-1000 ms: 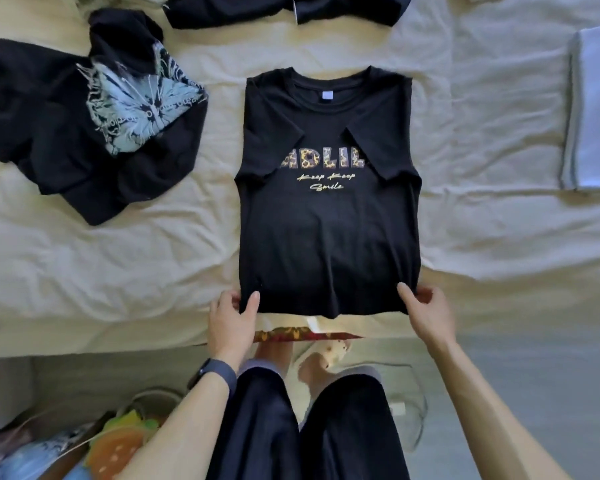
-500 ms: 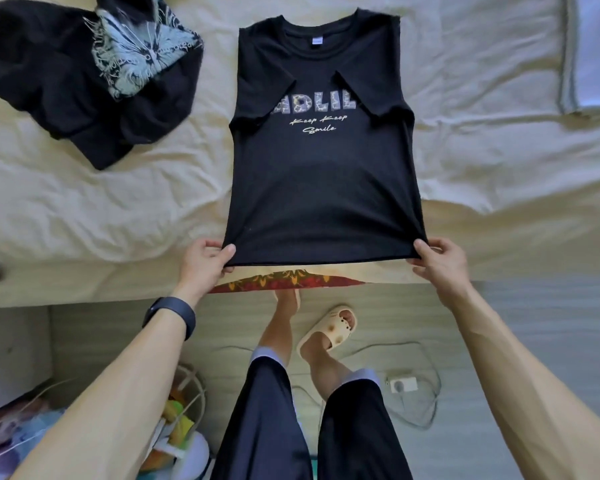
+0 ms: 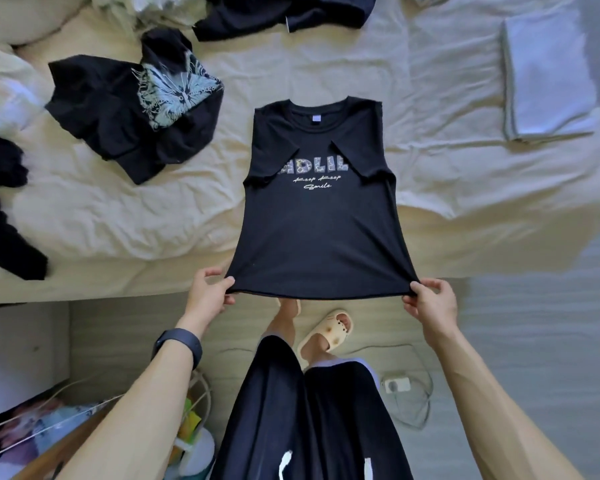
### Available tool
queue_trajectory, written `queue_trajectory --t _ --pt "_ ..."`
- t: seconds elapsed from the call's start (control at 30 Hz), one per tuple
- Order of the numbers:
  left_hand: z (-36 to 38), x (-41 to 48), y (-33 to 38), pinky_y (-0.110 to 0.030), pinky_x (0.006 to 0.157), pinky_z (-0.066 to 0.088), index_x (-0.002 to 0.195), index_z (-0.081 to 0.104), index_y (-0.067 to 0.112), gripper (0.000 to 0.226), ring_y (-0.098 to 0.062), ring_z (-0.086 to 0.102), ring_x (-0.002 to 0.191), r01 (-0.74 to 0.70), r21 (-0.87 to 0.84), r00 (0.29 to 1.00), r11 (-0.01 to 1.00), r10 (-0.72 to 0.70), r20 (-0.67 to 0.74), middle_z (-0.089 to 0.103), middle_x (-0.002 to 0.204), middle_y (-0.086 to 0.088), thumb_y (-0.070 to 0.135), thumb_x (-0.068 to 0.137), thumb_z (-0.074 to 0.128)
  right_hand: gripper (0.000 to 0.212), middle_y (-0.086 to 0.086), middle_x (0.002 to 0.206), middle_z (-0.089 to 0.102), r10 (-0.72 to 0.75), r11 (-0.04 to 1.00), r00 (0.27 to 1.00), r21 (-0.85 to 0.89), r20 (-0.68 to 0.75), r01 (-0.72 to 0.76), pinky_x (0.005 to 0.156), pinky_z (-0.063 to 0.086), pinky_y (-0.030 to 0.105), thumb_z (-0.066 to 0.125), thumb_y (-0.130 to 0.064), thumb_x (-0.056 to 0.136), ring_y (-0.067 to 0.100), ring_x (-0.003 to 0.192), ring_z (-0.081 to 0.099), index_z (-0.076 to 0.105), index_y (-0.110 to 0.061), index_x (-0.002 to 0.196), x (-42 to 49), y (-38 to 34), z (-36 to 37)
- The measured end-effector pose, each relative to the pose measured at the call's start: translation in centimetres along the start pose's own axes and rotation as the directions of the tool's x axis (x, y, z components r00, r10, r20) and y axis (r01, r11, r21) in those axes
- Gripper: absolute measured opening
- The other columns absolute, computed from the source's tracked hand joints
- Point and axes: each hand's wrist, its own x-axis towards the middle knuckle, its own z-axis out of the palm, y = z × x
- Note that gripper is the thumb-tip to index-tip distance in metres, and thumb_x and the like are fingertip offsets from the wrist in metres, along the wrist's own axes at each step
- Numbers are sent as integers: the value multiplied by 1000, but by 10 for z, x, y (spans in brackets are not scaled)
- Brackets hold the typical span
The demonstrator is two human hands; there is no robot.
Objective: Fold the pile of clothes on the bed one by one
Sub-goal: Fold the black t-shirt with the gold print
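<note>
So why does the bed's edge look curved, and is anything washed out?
Head view: the wide-angle lens bows the bed; daylight washes out the white bedding at far left; lettering on the black T-shirt is sharp; the folded white cloth at right looks bluish and soft.

A cream slipper (image 3: 327, 332) rests on the pale wood floor (image 3: 125, 327). Near it lies a white charger (image 3: 395, 385) with its looped cable (image 3: 426, 407). A wire basket (image 3: 201, 393) stands lower left.

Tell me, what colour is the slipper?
The slipper is cream; the head view shows it.
</note>
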Motion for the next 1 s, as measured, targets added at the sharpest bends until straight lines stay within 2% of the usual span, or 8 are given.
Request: queue_trajectory --t 0.1,0.2,0.33,0.47,0.57,0.63,0.83,1.0 --pt "-1 -25 1 -24 46 41 112 57 33 26 -12 57 47 -19 -140 1000 990 18 -4 69 87 -5 11 97 58 18 9 82 60 1 999 999 43 54 -4 60 51 28 50 -2 102 17 59 54 51 -16 113 -16 1 -7" --pt "-4 -22 22 -26 55 40 98 66 24 23 -10 56 47 62 -332 995 941 -33 94 66 88 -2 9 101 49 22 10 81 61 -14 993 991 116 130 -1 51 51 23 45 -2 102 14 53 57 63 -13 98 -9 -23 -4" --pt "-17 12 84 -21 58 42 108 70 15 23 -7 58 58 72 -451 963 889 55 263 67 89 -2 8 96 51 31 6 84 66 -145 985 970 122 194 122 59 53 19 52 9 90 13 65 66 69 -15 101 23 -83 20" --pt "-14 68 162 -20 67 44 109 71 24 28 -5 64 75 -214 -99 923 972 235 306 74 94 5 7 87 71 38 -2 94 70 -298 943 921 -72 249 325 64 54 19 66 8 88 9 77 68 65 -16 118 73 -151 66" --pt "3 123 215 -15 58 46 89 70 26 3 -5 60 67 -446 196 889 873 407 209 70 77 8 27 91 72 16 -10 76 72 -364 890 904 -204 223 408 57 48 12 68 -10 94 -3 65 66 69 -13 110 122 -190 103" --pt "16 161 240 -23 61 44 76 67 27 23 -6 56 66 -490 322 871 810 473 136 63 69 12 45 91 68 14 -15 69 68 -421 845 893 -290 157 450 56 43 8 66 -30 97 -9 57 60 71 -18 101 151 -208 128" --pt "58 236 273 -48 87 55 106 64 13 35 -32 66 91 -449 222 893 865 439 97 69 100 -11 46 98 56 23 -10 79 59 -461 816 885 -362 64 451 61 43 19 52 -47 100 8 68 56 60 -26 95 210 -232 183" --pt "79 262 275 -36 72 45 101 58 16 30 -31 64 88 -423 270 903 865 427 47 68 92 -10 45 100 51 21 -13 82 58 -495 785 869 -430 -5 445 78 45 32 49 -47 100 17 83 59 56 -28 98 237 -231 203"
